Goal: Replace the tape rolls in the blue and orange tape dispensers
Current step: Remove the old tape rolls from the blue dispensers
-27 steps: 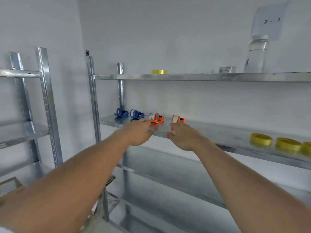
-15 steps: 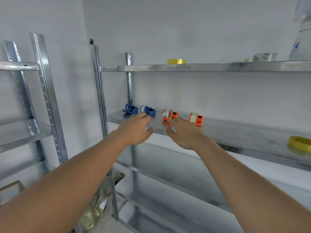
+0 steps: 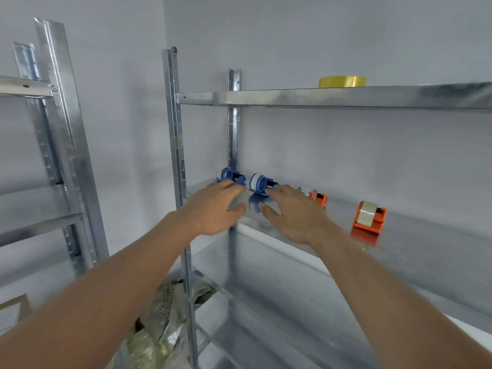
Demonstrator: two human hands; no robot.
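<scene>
Progress: early by the look of it; all four dispensers sitting on the shelf (image 3: 399,251), none lifted, none opened.
Done: nothing plainly finished; no loose old roll or bare core in sight.
Left: probably every swap, blue pair first, orange pair after.
Left hand (image 3: 213,209): open, fingers spread, palm down, holding nothing; fingertips just short of the far blue dispenser (image 3: 230,176).
Right hand (image 3: 295,211): open too, fingers fanned, empty; fingertips at or just touching the near blue dispenser (image 3: 262,183), contact too fine to call.
Blue pair: just ahead of the fingertips, side by side, slightly apart, close to the back upright; each with a whitish roll seated in its hub, how much tape remains not readable.
Half-hidden orange dispenser (image 3: 318,197): right behind the right hand's knuckles, mostly covered, roll not visible.
Clear orange dispenser (image 3: 368,217): well off to the right of the right hand, standing upright, a pale translucent roll in it, cutter end toward the wall.
Spare roll (image 3: 342,81): yellow, lying flat on the upper shelf (image 3: 292,97), above and beyond both hands; likely a replacement, though fit not judgeable.
Handling guess: small light plastic bodies, easy to slide on bare metal; a steadying hand likely needed while pulling a roll off.
</scene>
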